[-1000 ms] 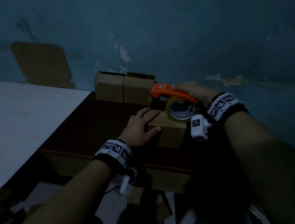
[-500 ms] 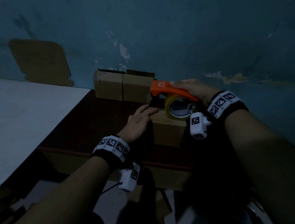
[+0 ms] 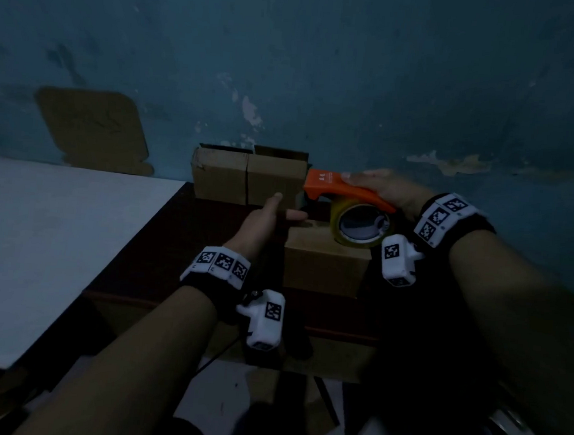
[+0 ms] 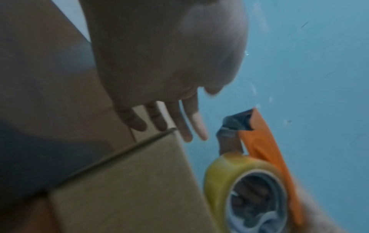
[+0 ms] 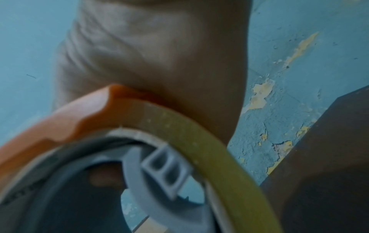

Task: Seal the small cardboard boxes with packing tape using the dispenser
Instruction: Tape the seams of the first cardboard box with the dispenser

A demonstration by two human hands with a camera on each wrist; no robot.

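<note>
A small closed cardboard box [image 3: 325, 266] [image 4: 129, 186] stands on the dark table [image 3: 160, 241]. My right hand [image 3: 385, 190] [image 5: 159, 55] grips the orange tape dispenser [image 3: 341, 190] [image 4: 261, 151] [image 5: 79, 116] from above. Its yellowish tape roll [image 3: 360, 227] [image 4: 221, 171] [image 5: 211, 141] sits over the box's far right top. The dispenser's nose points left past the box's far edge. My left hand [image 3: 272, 212] [image 4: 175, 126] is at the box's far left corner with straight fingers, holding nothing. Whether it touches the box is unclear.
Two more cardboard boxes [image 3: 247, 180] stand side by side against the blue wall behind. A white table [image 3: 36, 239] adjoins on the left. A flat cardboard piece [image 3: 93, 126] leans on the wall. The dark table's front edge [image 3: 321, 330] is near me.
My left hand has come off the top of the box, moved to its far left corner and turned on edge. The dispenser has stayed over the box's far side.
</note>
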